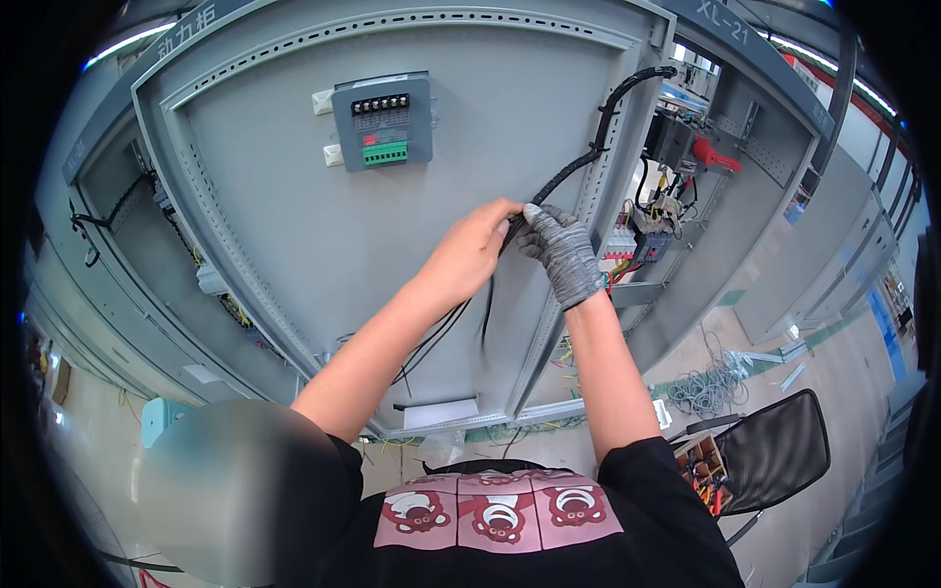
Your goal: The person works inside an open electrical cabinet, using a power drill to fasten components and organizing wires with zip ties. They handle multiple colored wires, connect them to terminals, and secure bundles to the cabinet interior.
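Observation:
A black wrapped cable bundle (573,169) runs down from the upper right edge of a grey cabinet door (294,225). My bare left hand (470,245) pinches it near its lower part. Close beside it, my right hand (561,250), in a grey knit glove with bare fingertips, is closed on the same bundle. Below my hands, loose black wires (431,338) fan out and hang down in front of the door. The exact grip of the fingers is partly hidden. A grey meter module (384,122) with a green terminal block is mounted on the door, left of the bundle.
Right of the door, the open cabinet holds a red-handled switch (714,154) and wired breakers (652,245). Coiled grey wire (708,390) lies on the floor. A black mesh chair (779,456) bears a wooden box of tools (701,461). Another open cabinet (147,255) stands left.

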